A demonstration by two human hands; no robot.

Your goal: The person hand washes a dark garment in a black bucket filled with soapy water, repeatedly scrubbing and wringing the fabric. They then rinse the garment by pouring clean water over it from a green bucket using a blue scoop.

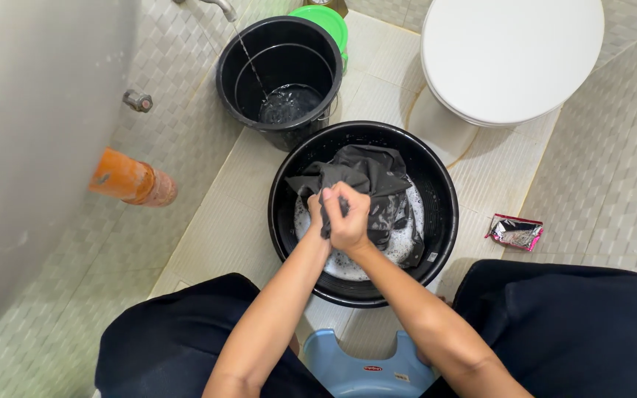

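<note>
Both hands clenched on grey garment, soapy basin

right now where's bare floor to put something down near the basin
Bare tile lies left of the black basin, toward the orange pipe, and right of it between the toilet and the pink sachet. It is crowded behind, where the bucket stands close, and inside, where both hands grip the grey cloth.

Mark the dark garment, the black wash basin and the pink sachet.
dark garment (366, 168), head view, bunched fabric above the hands
black wash basin (442, 193), head view, right inner wall
pink sachet (514, 233), head view, middle of the packet
</note>
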